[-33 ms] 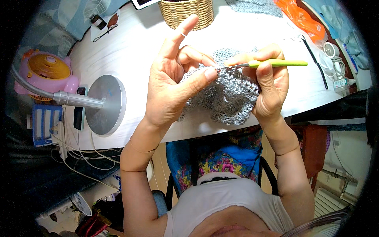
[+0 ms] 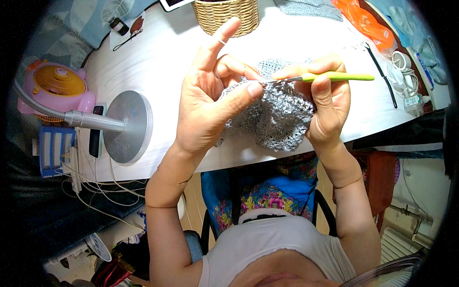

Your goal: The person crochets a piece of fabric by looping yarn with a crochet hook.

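A grey crocheted piece hangs bunched between my hands above the near part of the table. My left hand pinches its upper edge between thumb and middle finger, with the index finger stretched up. In my right hand is a crochet hook with a lime-green handle, held between thumb and index finger. The hook's metal shaft points left, to the stitches at my left thumb tip; the very tip is hidden there. The right side of the crocheted piece lies against my right hand.
A wicker basket stands at the back, with grey knitted fabric to its right. On the left are a lamp base, a phone and a pink-and-yellow appliance. An orange bag and a white cable lie at right.
The crochet hook has slid very slightly to the right with my right hand. My left hand stays in place.
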### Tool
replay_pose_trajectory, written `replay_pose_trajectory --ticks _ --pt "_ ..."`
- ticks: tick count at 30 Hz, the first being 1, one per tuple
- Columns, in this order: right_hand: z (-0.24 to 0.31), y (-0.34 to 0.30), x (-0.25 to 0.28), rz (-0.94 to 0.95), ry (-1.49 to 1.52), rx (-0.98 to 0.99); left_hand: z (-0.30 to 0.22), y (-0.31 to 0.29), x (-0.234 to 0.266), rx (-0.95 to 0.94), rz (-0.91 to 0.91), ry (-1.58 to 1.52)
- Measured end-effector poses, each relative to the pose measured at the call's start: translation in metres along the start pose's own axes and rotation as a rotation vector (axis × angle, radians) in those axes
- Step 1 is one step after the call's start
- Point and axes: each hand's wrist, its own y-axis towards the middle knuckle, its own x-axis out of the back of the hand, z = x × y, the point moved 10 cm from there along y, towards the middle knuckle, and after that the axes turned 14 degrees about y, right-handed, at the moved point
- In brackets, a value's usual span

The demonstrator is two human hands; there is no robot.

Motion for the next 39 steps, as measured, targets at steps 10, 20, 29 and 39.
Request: replay_pose_trajectory --ticks 10,20,29,39 --pt "0.01 0.001 -0.003 0.04 -0.125 0.059 0.003 0.0 -0.002 0.043 0.037 -0.07" --pt "0.019 0.002 -0.012 0.046 -0.243 0.108 0.002 0.0 -0.001 0.048 0.037 -0.073" --pt "0.021 0.002 -0.014 0.031 -0.312 0.114 0.0 -0.001 0.001 0.05 0.023 -0.042" --pt "-0.025 -0.001 0.012 -0.12 0.22 -0.311 0.002 0.0 -0.004 0.05 0.001 -0.03"
